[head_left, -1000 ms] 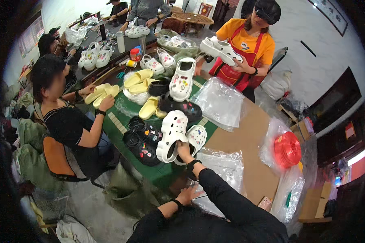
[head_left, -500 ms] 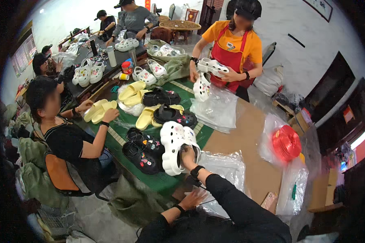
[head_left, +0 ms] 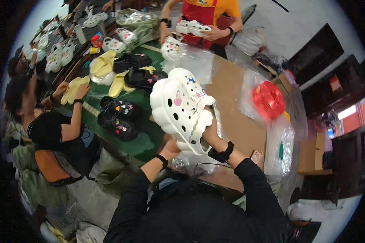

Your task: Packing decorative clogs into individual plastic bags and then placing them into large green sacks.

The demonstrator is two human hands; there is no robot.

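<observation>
A pair of white clogs [head_left: 178, 101] with coloured charms hangs before me above the table. My right hand [head_left: 210, 131] grips it inside the foot opening, by the heel strap; part of the fingers is hidden. At the clogs' lower left edge, my left hand [head_left: 169, 150] is closed against the white sole, its fingertips partly hidden. To the left lie black clogs [head_left: 119, 117] with charms, and beyond them another black clog pair [head_left: 144, 77]. Flat clear plastic bags [head_left: 182, 165] lie under the clogs I hold.
A co-worker [head_left: 56, 117] at left handles yellow slippers [head_left: 76, 90]. Across the table, a person in a red apron [head_left: 198, 24] holds white clogs [head_left: 192, 27]. A red ribbon roll [head_left: 268, 100], a phone [head_left: 256, 157] and a green cutter-like tool [head_left: 281, 150] lie at right.
My right hand has raised the white clogs off the table and drawn them closer. My left hand, empty and spread before, has come up to them. The view has tilted down and right.
</observation>
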